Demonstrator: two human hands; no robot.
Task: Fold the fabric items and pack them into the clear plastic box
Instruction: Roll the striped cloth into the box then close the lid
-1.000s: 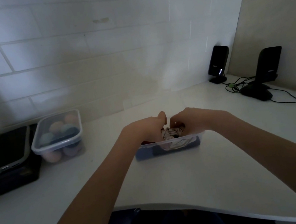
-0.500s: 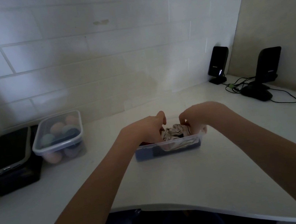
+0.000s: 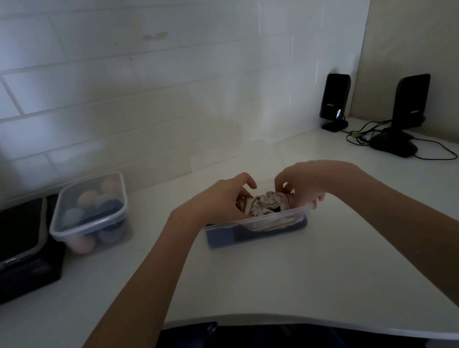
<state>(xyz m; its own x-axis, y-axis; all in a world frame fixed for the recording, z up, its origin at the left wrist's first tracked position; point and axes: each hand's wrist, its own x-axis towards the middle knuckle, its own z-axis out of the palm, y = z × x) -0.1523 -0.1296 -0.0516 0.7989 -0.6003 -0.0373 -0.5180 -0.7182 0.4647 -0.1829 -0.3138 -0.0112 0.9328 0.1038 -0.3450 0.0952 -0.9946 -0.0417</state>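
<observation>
White tiled wall behind, beige panel at right, dim light; white counter (image 3: 268, 281) with curved near edge.

Clear plastic box (image 3: 255, 226) at counter centre, open, near wall facing camera. Dark blue fabric (image 3: 222, 236) along the bottom, seen through the wall; pale fabric folds above it at right. Bunched light fabric with dark stripes (image 3: 262, 203) on top, rising slightly above the rim.

Left hand (image 3: 220, 202) over the left end of the box, fingers curled loosely and spread apart, index raised; fingertips at the left edge of the striped fabric (contact likely, firm grip not confirmable). Right hand (image 3: 307, 183) over the right end, fingers bent down and apart, tips touching the right side of the striped fabric, little finger over the rim. No closed pinch visible on either side. Both forearms bare, reaching in from lower frame.

Left of centre, well apart: second lidded plastic container (image 3: 91, 212) holding rolled items in pink, pale blue and dark blue. Just beside it, phone (image 3: 13, 233) lying on a black box (image 3: 22, 273).

Far right: two black speakers (image 3: 334, 98) upright near the corner, cables (image 3: 365, 134) trailing on the counter.
</observation>
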